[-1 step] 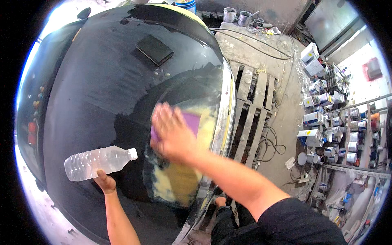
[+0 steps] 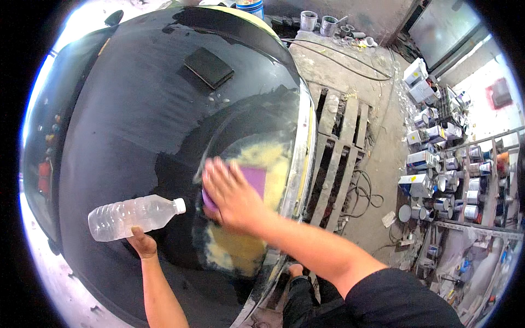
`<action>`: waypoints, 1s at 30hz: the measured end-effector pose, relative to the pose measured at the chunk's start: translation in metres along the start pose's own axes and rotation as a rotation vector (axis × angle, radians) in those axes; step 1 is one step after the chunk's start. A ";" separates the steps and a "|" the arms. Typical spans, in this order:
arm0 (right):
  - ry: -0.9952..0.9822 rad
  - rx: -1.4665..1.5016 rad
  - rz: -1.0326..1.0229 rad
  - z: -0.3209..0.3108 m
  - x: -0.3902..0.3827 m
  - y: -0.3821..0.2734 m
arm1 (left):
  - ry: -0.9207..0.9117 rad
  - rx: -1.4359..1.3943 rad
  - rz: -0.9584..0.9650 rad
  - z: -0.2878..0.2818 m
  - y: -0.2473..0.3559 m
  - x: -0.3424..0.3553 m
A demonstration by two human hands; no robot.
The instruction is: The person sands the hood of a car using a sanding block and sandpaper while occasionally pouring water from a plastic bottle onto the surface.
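Right hand [image 2: 232,194] is laid flat, fingers spread, on purple sanding pad [image 2: 252,182], pressed against yellow sanded patch [image 2: 262,164] of black car panel [image 2: 136,109]. Left hand [image 2: 143,242] grip is clamped on clear plastic water bottle [image 2: 134,216], held over the panel. Black block [image 2: 208,67] is left further up.

Both forearms are bare, with no watch, glove or band showing; the right hand [image 2: 232,194] belongs to an arm in a short black sleeve; the left hand [image 2: 143,243] shows no sleeve; dark trousers below.
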State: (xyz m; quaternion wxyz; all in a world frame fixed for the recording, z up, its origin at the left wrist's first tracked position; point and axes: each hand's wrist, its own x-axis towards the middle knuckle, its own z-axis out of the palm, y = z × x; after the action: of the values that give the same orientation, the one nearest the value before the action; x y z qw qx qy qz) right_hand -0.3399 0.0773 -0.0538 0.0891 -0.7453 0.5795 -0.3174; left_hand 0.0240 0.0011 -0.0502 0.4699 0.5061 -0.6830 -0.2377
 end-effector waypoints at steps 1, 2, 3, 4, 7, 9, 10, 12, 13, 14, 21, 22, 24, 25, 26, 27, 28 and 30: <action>0.011 0.055 -0.042 -0.001 -0.023 -0.016 | 0.038 0.029 0.010 -0.004 -0.002 -0.003; -0.051 0.078 -0.035 0.006 -0.054 -0.007 | 0.070 0.046 0.021 0.000 -0.001 -0.002; -0.190 0.021 -0.004 0.002 -0.072 0.023 | 0.046 0.062 0.066 0.007 0.004 0.002; -0.429 0.082 0.299 -0.027 -0.045 0.038 | 0.023 0.097 0.103 0.007 0.010 0.004; 0.150 -0.194 0.269 -0.034 0.005 0.094 | 0.016 0.034 0.094 0.028 0.022 0.009; 0.193 -0.114 0.184 -0.027 0.046 0.074 | 0.040 -0.026 0.055 0.034 0.027 0.011; 0.133 -0.084 0.124 -0.022 0.049 0.052 | -0.016 0.034 0.083 0.029 0.030 0.012; -0.013 -0.017 0.016 -0.011 0.029 0.004 | -0.002 0.029 0.061 0.024 0.032 0.010; 0.003 0.016 -0.065 -0.001 0.003 -0.010 | 0.005 0.029 0.047 0.020 0.035 0.008; -0.063 0.076 -0.101 -0.006 -0.021 -0.016 | 0.010 0.036 0.048 0.017 0.036 0.006; 0.068 -0.059 0.166 -0.029 0.016 0.060 | 0.041 -0.028 0.061 0.034 0.036 0.012; 0.049 -0.015 0.056 -0.029 0.034 0.049 | 0.029 -0.042 0.065 0.038 0.039 0.013; 0.012 -0.007 -0.069 -0.007 0.042 0.019 | 0.028 -0.047 0.063 0.038 0.042 0.013; -0.022 0.017 -0.104 -0.002 0.034 0.004 | 0.026 -0.047 0.061 0.034 0.042 0.012; -0.069 0.035 -0.108 -0.001 0.015 -0.001 | 0.039 -0.032 0.054 0.030 0.041 0.010; -0.114 0.051 -0.122 -0.007 -0.010 0.003 | 0.062 -0.016 0.052 0.024 0.041 0.008; -0.160 0.065 -0.133 -0.012 -0.037 0.014 | 0.082 -0.004 0.048 0.021 0.041 0.007; -0.133 -0.052 -0.071 -0.023 -0.071 0.053 | 0.122 -0.047 0.049 0.032 0.044 0.009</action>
State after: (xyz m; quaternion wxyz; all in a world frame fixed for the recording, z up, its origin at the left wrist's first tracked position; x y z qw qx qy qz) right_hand -0.4049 0.1316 -0.0881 0.0967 -0.7869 0.5534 -0.2552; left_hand -0.0248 0.0043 -0.0254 0.5279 0.4918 -0.6596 -0.2108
